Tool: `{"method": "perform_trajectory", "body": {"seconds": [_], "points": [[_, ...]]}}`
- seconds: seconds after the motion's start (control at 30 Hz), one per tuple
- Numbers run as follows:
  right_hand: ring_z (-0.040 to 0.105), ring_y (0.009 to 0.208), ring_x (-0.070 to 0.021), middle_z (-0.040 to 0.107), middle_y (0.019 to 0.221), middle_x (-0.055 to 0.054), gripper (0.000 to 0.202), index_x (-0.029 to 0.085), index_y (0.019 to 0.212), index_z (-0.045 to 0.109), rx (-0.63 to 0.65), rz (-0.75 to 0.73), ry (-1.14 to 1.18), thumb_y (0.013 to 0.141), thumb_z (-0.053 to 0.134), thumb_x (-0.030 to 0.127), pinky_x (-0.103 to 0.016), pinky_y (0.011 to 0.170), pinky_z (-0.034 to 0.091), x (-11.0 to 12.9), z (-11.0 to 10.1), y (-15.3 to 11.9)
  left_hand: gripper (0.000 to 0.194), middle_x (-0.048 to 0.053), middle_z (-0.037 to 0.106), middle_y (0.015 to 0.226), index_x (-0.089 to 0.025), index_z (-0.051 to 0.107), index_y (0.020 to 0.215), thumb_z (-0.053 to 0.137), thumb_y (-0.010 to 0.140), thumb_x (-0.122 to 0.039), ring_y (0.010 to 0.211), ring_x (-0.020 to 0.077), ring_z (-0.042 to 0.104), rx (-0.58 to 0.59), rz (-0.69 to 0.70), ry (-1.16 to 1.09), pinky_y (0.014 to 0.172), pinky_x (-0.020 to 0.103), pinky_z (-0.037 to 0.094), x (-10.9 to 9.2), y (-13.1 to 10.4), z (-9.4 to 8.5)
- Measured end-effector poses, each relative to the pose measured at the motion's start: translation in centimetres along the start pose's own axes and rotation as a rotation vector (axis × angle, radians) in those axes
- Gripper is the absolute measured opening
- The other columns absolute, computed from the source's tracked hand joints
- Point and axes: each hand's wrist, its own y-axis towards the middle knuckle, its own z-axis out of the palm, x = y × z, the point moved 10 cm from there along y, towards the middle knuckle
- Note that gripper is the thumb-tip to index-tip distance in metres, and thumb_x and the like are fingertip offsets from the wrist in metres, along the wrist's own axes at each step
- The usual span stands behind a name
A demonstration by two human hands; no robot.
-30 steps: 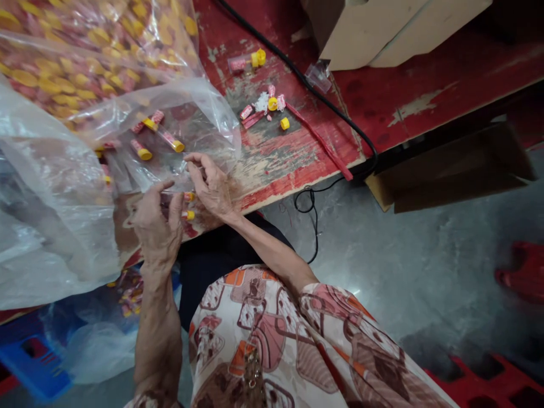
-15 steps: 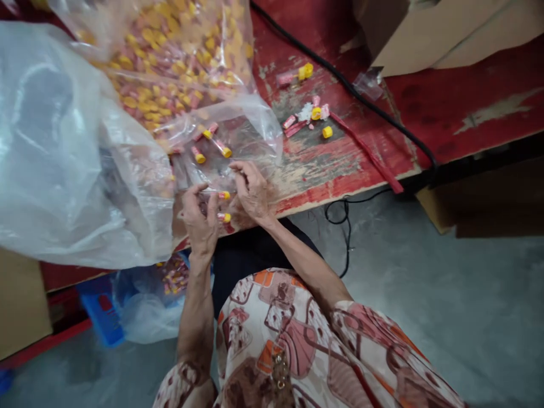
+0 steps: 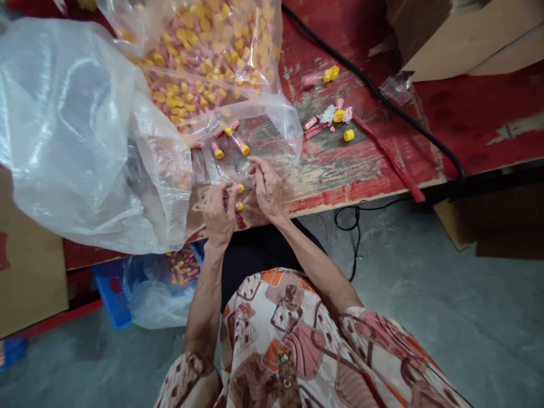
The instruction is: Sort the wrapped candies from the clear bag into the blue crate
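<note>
grey floor point(image 3: 403, 260), worn red worktop point(image 3: 463, 107) above it. big clear bag point(image 3: 285, 110) of yellow-capped tubes on the worktop, top cut off by the frame. milky plastic point(image 3: 80, 141) left of it, covers part of the worktop.

left hand point(image 3: 219, 212): fingers curled, thumb and forefinger apart. two small tubes point(image 3: 240, 188) right at its thumb, yellow caps visible, other ends hidden by the hand. can't tell if it grips them.

right hand point(image 3: 268, 190): half open, forefinger out, thumb slightly apart from it, tips at the clear plastic just below the loose tubes point(image 3: 238, 141). can't tell if those lie in or under the film.

far right: black cable point(image 3: 382, 99), red strip point(image 3: 393, 161), yellow cap point(image 3: 349, 135), cardboard box point(image 3: 480, 48) cut off at the edge. blue crate point(image 3: 111, 294) below, mostly hidden.
</note>
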Motion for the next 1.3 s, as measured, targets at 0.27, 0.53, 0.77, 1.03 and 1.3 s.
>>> {"method": "perform_trajectory", "body": {"seconds": [0.27,0.53,0.77,1.03,1.3], "points": [[0.076,0.107,-0.0176,0.081,0.12,-0.006,0.038,0.024,0.147,0.061,0.0,0.027,-0.108,0.121,0.036,0.033,-0.035,0.112,0.062,-0.6,0.6,0.3,0.031,0.013,0.075,0.112,-0.021,0.073,0.117,0.064,0.113,-0.05,0.106,0.0269,0.072,0.052,0.097,0.005,0.102,0.04,0.058,-0.7,0.2,1.1],[0.079,0.114,-0.018,0.08,0.126,-0.009,0.042,0.017,0.155,0.058,0.008,0.009,-0.121,0.123,0.037,0.035,-0.036,0.113,0.063,-0.9,1.0,0.4,0.035,0.016,0.075,0.12,-0.019,0.071,0.124,0.057,0.115,-0.05,0.119,0.0302,0.07,0.093,0.035,0.012,0.11,0.044,0.056,-0.6,0.0,2.4],[0.08,0.111,-0.0183,0.08,0.121,-0.007,0.038,0.02,0.154,0.058,0.013,-0.02,-0.168,0.125,0.04,0.036,-0.035,0.112,0.065,-1.0,1.2,0.5,0.033,0.013,0.072,0.115,-0.021,0.069,0.118,0.058,0.115,-0.053,0.116,0.0299,0.068,0.023,-0.005,-0.019,0.108,0.048,0.056,-1.4,0.7,0.2],[0.079,0.116,-0.0165,0.079,0.125,-0.007,0.036,0.017,0.151,0.058,-0.022,-0.085,-0.143,0.124,0.039,0.031,-0.034,0.116,0.063,-0.9,1.4,0.5,0.028,0.016,0.071,0.117,-0.021,0.066,0.112,0.061,0.111,-0.048,0.127,0.0355,0.067,0.105,-0.035,0.021,0.116,0.054,0.055,-0.7,0.4,2.5],[0.08,0.11,-0.0167,0.08,0.12,-0.006,0.034,0.018,0.149,0.06,0.03,-0.052,-0.219,0.123,0.041,0.027,-0.034,0.112,0.064,-0.7,1.6,0.7,0.02,0.015,0.071,0.116,-0.023,0.064,0.11,0.064,0.107,-0.042,0.124,0.0346,0.069,0.069,-0.055,0.016,0.113,0.051,0.056,1.1,0.7,2.7]]}}
